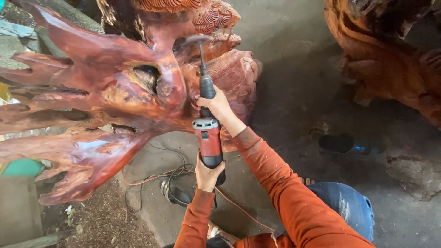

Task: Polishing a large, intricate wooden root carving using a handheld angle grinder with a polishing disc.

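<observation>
Head view, ref. the carved red root sculpture [115, 87]:
- Die grinder [207, 133], red/grey: bit tip touching carving's upper-right hollow.
- Your right hand [215, 104]: wrapped round grinder neck, just beside carving.
- Your left hand [207, 174]: gripping grinder's rear end, below carving.
- Cords [170, 177]: floor under carving.
- 2nd carving [390, 64]: well apart, right.
</observation>
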